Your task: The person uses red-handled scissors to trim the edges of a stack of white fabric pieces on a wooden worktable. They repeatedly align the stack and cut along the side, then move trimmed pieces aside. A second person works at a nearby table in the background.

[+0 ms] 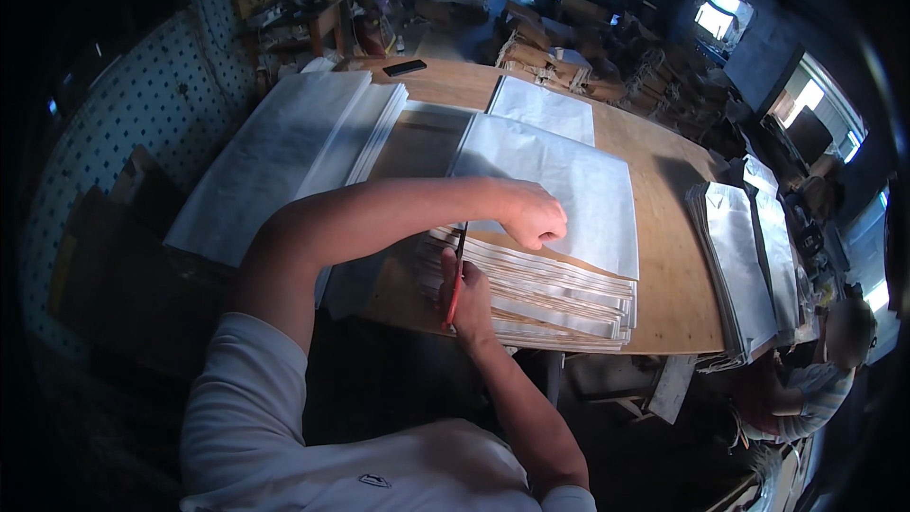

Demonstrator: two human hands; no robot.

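Observation:
My right hand (pixel 468 296) is closed round a pair of red-handled scissors (pixel 454 301), their dark blades pointing away from me at the left side of a layered stack. The stack (pixel 545 299) is of flat white sheets, perhaps sacks, with brown-lined edges fanned toward me. My left arm reaches across above it. The left hand (pixel 533 213) is a closed fist over the top white sheet (pixel 569 180); whatever its fingers grip, if anything, is hidden. Farther back lies another white sheet (pixel 545 112) on the wooden table (pixel 664 246).
More white sheets (pixel 275 152) are piled at the left. Other stacks (pixel 735 256) lie at the table's right edge, near a seated person (pixel 806 398). A black phone (pixel 406 67) rests at the far edge. Bundles (pixel 559 47) crowd the floor behind; a tiled wall (pixel 104 152) stands left.

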